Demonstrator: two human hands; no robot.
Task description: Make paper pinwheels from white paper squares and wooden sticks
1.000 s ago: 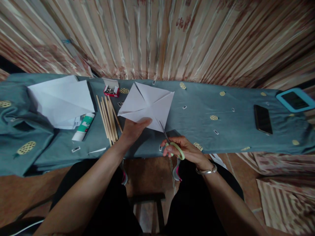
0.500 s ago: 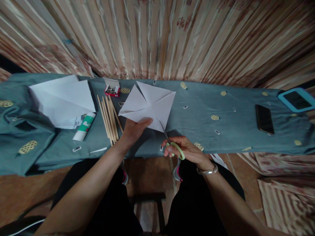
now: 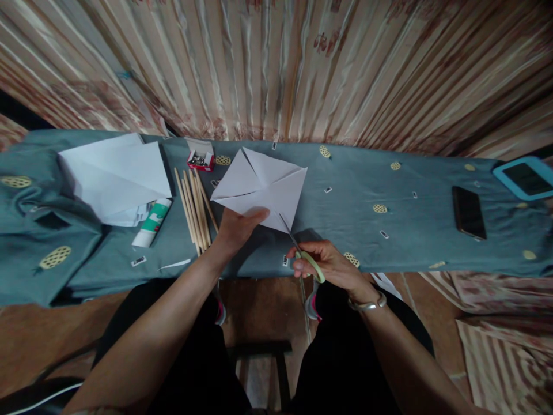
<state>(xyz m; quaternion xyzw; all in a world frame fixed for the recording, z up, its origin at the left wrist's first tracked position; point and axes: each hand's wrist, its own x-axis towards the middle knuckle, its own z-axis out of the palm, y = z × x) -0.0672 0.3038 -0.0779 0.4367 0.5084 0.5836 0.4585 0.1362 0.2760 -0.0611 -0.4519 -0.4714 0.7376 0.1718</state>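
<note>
My left hand [image 3: 241, 226] grips the near edge of a white paper square [image 3: 283, 183], its thumb lying on top. Slits run from several of the square's corners toward the middle. In my right hand [image 3: 322, 262] is a pair of scissors [image 3: 311, 266] with light green handles. Its blades reach over the paper's near right corner, pointing toward the centre. Fingers of my right hand are wrapped through the handles. The fingers of my left hand under the sheet are hidden.
Left of the paper lie wooden sticks [image 3: 194, 210], a glue stick [image 3: 152, 223], white paper sheets [image 3: 116, 173] and a red box [image 3: 201, 158] of small metal pieces. A paper sliver [image 3: 175, 264] rests near the front edge. A phone [image 3: 469, 212] and a blue-framed tablet [image 3: 525, 176] lie far right.
The scissor blades appear closer together at the paper's near right corner. Both hands keep their holds, and the whole view has shifted slightly.
</note>
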